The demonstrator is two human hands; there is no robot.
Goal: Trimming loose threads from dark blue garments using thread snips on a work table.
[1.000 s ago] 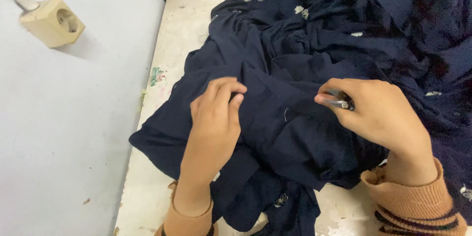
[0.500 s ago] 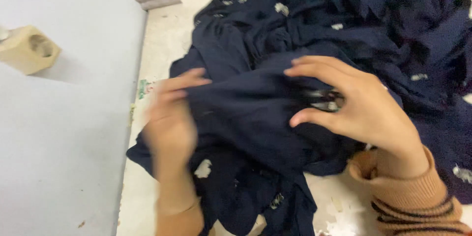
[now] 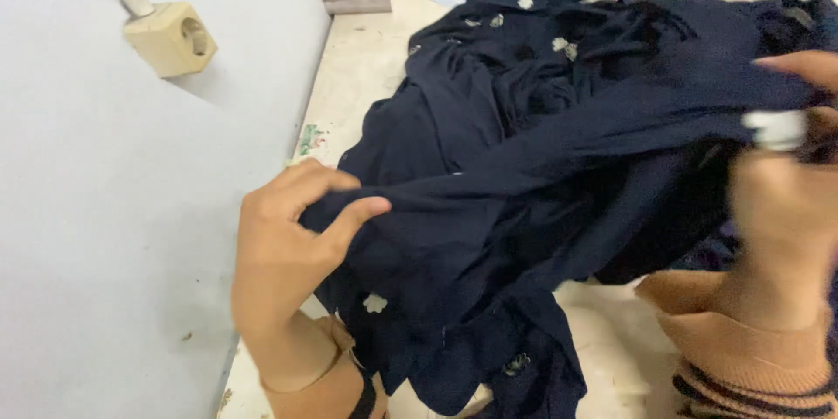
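Left hand (image 3: 292, 249) pinches a fold of the navy fabric (image 3: 524, 183) between thumb and fingers, low at the near table (image 3: 358, 61) edge. Right hand (image 3: 786, 183) sits higher, blurred, closed on the other end with a small pale object (image 3: 775, 129) beside it. The cloth stretches taut between them, long axis running left to right, the heap behind it.
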